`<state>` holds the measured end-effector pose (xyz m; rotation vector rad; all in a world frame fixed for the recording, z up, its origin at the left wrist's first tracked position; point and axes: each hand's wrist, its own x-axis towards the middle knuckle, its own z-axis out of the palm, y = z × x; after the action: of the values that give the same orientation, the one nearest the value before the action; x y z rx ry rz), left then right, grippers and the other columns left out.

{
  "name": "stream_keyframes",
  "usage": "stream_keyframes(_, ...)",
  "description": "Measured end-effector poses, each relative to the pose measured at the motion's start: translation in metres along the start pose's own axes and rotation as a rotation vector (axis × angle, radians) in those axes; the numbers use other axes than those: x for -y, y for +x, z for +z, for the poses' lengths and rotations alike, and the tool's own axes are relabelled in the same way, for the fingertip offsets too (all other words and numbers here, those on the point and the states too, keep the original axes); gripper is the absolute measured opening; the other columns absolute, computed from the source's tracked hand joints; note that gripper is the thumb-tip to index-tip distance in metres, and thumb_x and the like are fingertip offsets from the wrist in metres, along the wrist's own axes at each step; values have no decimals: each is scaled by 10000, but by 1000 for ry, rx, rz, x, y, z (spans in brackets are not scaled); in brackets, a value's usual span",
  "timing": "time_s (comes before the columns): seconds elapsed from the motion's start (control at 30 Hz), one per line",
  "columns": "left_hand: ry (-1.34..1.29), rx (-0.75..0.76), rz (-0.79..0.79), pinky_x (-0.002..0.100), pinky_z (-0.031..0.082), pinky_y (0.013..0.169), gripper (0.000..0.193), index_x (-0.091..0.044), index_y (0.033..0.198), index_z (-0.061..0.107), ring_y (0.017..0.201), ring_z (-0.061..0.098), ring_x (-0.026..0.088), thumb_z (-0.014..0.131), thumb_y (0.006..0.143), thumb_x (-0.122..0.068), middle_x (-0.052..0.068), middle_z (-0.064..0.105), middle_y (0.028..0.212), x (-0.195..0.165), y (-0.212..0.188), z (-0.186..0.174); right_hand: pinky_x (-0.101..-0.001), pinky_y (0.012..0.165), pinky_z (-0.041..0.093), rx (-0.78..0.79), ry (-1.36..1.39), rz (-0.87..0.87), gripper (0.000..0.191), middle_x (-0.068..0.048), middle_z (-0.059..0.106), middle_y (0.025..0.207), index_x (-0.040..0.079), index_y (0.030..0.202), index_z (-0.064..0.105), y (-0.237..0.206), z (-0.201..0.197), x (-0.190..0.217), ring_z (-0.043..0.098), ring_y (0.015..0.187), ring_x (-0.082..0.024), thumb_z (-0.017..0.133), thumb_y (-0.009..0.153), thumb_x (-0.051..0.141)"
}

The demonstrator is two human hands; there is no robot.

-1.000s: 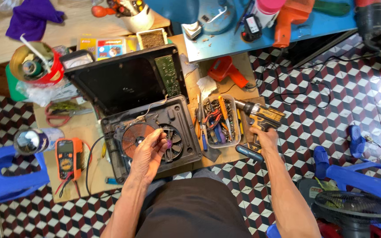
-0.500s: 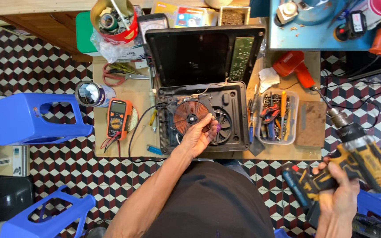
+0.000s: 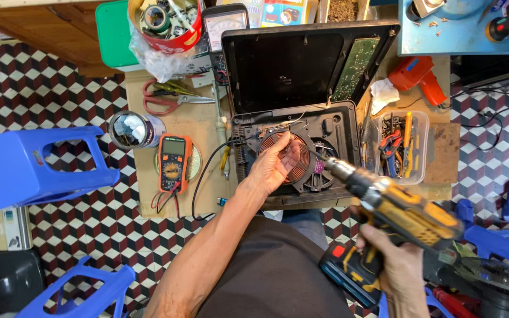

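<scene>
Both hands are busy: left hand (image 3: pixel 275 168) rests flat on the round copper coil (image 3: pixel 293 154), while right hand (image 3: pixel 397 272) grips the yellow-black cordless drill (image 3: pixel 405 215), pointing toward 10 o'clock at it.

– Where can I move near the open cooker (image 3: pixel 301 147)?

– My left hand (image 3: pixel 275 168) lies on the copper coil (image 3: pixel 290 156), and my right hand (image 3: pixel 399 271) points the drill (image 3: pixel 396 206) in from the right. The raised lid (image 3: pixel 301 62) blocks the back.

– And the sides?

– The tool tray (image 3: pixel 405 144) sits close on the right. Left, there's bare surface (image 3: pixel 198 126) between the cooker and the orange meter (image 3: pixel 173 162).
</scene>
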<state>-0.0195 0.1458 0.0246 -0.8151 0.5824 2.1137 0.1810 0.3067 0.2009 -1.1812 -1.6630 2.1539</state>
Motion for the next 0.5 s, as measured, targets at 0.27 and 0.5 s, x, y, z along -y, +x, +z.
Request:
stream_keyframes(0.27,48,-11,7,294,630,797,234,-44,1033,691,864,737,178,769,909,-226,107,747,976,-8,19,8,-269,598,583,-33,-27,-36,372,-210,758,1080,-43,1208,643,-4,28,-17,662,682,-148,693,840,-61)
stream_keyframes(0.5,72,52,-66,296,646,816,244,-19,1060,703,891,750,183,749,927,-217,98,746,996,-9,22,15,-269,598,579,-58,11,-10,387,-225,748,1067,-52,1239,638,5,37,-5,667,691,-160,678,855,-70)
